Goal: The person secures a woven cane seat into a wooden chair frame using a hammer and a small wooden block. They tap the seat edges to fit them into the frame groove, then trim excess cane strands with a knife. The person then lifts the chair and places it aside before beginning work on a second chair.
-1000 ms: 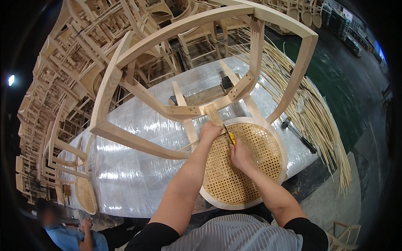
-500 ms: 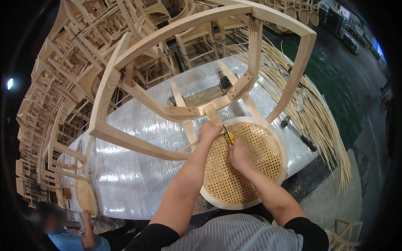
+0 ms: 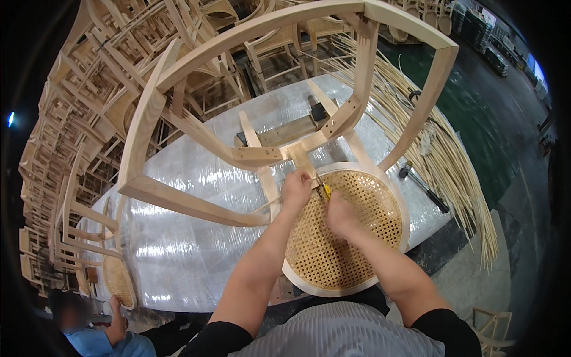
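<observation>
A wooden chair frame [image 3: 253,220] lies on its back edge, with its round woven cane seat [image 3: 333,256] in front of me. At the seat's far rim my left hand [image 3: 297,189] is closed, fingers pinched by the end of a short flat wooden piece [image 3: 301,156]. From that hand a thin pale cane strip [image 3: 260,209] runs out to the left. My right hand [image 3: 340,215] grips what look like yellow-handled pliers [image 3: 326,189]. Their dark jaws point at the wooden piece, close to my left fingertips. What the jaws touch is too small to tell.
A plastic-wrapped table [image 3: 178,256] bears the chair. On its right lie a black-handled hammer [image 3: 429,193] and a bundle of long cane strips [image 3: 458,178]. Stacked chair frames [image 3: 89,119] crowd the left and back. Another person [image 3: 98,339] works at the lower left beside a second chair [image 3: 119,279].
The pliers and both hands remain at the wooden piece, with the left fingers slightly shifted. The whole view has moved a little. The other person's hand has moved slightly.
</observation>
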The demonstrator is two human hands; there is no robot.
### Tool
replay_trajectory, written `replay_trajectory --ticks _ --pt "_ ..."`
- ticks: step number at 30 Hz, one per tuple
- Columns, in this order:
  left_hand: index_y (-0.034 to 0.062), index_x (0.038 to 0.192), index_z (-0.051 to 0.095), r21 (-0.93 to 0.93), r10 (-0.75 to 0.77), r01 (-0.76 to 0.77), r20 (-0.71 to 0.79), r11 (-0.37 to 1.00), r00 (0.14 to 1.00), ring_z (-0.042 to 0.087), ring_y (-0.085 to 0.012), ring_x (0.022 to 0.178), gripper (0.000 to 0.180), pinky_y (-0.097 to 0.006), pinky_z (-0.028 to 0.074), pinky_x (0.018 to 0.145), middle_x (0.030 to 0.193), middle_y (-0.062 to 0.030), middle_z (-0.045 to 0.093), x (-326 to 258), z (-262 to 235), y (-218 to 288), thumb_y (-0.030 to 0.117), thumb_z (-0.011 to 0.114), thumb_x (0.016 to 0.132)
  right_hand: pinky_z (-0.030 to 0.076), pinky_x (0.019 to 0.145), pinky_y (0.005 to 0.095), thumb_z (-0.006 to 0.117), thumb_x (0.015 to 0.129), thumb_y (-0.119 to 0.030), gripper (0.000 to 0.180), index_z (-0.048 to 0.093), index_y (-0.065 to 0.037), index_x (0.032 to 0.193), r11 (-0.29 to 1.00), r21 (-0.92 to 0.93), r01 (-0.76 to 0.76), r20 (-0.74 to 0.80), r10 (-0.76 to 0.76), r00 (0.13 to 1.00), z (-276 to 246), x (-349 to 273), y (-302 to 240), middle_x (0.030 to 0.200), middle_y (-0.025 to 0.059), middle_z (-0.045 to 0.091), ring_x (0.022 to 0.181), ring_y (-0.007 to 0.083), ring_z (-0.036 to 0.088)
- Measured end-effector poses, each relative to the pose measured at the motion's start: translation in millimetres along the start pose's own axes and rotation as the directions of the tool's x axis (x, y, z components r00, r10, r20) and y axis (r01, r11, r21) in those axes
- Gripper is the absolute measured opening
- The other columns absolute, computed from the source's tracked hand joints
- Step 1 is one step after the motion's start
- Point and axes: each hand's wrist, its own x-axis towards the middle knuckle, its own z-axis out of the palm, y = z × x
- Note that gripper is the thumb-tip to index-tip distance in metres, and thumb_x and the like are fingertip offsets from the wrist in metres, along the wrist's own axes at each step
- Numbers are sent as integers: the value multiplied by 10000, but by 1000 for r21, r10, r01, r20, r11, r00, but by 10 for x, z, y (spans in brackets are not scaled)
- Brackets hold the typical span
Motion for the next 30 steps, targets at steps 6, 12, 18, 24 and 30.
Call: replay_trajectory --ticks 6,12,18,24,30 --pt "124 948 728 26 -79 80 -44 996 996 674 -394 1040 90 -509 529 897 1088 -144 669 -139 -29 92 200 761 913 542 898 594 508 1052 -139 251 484 68 1192 998 7 -56 27 55 998 16 -82 -117 1020 358 700 968 519 700" --pt "128 937 724 19 -86 87 -26 996 996 671 -375 1004 82 -515 484 949 1073 -121 668 -139 -51 163 204 748 922 542 907 598 537 1022 -100 247 502 77 1191 988 -148 -37 83 49 995 -208 65 -158 1045 355 698 981 528 697" --pt "106 941 726 26 -53 54 -45 998 998 686 -389 995 102 -517 515 908 1065 -129 675 -151 -79 188 200 758 916 541 903 599 562 1008 -120 295 491 103 1187 995 -87 -52 -7 52 999 30 -19 -92 1032 365 696 972 529 700" --pt "111 941 708 19 -35 36 -42 999 998 677 -370 982 76 -513 480 920 1051 -115 668 -138 -88 89 183 731 932 544 834 604 560 1028 -150 340 455 109 1224 982 -183 44 88 -28 996 -179 134 -141 938 359 706 885 540 698" --pt "111 984 714 13 -16 16 -2 1000 1000 681 -342 985 47 -512 439 933 1049 -111 651 -168 -87 153 116 699 940 532 744 625 540 1049 -149 290 426 89 1171 985 -169 36 -30 -41 999 127 29 10 806 340 678 782 549 681"
